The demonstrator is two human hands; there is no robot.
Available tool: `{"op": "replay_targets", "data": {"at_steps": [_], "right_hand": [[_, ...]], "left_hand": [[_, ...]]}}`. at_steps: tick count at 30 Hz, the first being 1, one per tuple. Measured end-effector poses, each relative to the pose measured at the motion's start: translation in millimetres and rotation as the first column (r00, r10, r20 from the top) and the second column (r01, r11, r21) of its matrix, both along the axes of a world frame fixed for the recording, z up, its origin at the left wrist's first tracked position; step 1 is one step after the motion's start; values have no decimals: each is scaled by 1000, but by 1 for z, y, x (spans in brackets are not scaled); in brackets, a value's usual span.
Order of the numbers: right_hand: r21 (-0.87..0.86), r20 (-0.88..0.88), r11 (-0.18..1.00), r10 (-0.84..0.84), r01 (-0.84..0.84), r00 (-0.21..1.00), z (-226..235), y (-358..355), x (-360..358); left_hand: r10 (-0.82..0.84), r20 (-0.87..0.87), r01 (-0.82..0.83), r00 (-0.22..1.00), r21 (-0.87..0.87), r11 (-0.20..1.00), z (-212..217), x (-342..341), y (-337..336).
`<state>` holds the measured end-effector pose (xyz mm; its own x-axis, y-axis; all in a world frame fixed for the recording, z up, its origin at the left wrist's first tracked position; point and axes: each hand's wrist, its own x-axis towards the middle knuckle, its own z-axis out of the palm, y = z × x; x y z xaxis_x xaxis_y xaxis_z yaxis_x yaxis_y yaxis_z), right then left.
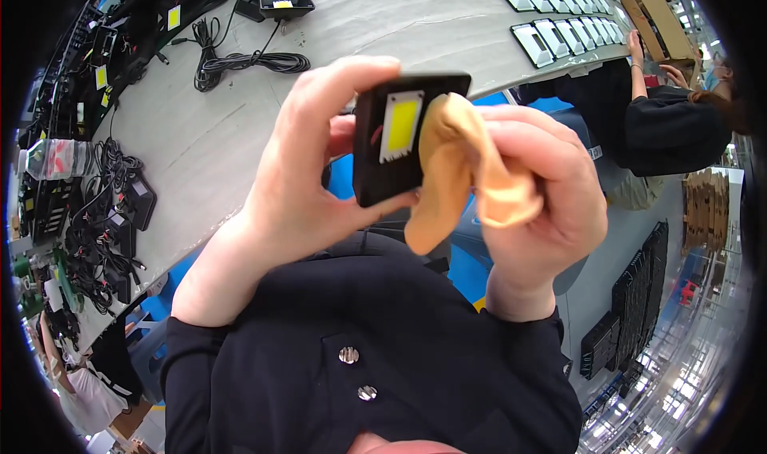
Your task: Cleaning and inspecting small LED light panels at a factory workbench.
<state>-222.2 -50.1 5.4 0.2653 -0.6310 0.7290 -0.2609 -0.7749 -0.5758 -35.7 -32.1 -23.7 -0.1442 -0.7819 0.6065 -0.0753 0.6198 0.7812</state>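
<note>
The left hand [292,186] grips a small black lamp housing [403,134] by its edges, thumb below and fingers over the top, so the yellow LED panel [401,124] faces the viewer unobstructed. The housing sits near the body, raised above the grey workbench [240,118], in the middle of the view. The right hand [543,206] is closed around a tan cloth [451,170], bunched so a folded pad presses against the housing's right edge beside the panel. Both wrists are bent inward, forearms rising from dark sleeves. Far on the bench lie a coiled black cable [240,58] and rows of finished lamp units [571,34]. Another person's sleeve [675,130] shows far right
</note>
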Motion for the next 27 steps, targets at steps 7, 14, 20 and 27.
{"op": "replay_targets", "data": {"at_steps": [7,14,20,27], "right_hand": [[49,-217,988,157,-150,964,1,11,18],[-219,-108,976,-42,18,993,0,3,19],[190,-149,977,123,-93,981,5,15,1],[-221,-212,975,-86,38,974,5,5,10]], "left_hand": [[167,272,-116,948,-196,974,-5,12,6],[145,212,-104,966,-196,975,2,3,7],[70,234,-68,970,-17,998,1,16,7],[-53,234,51,971,18,999,12,11,7]]}}
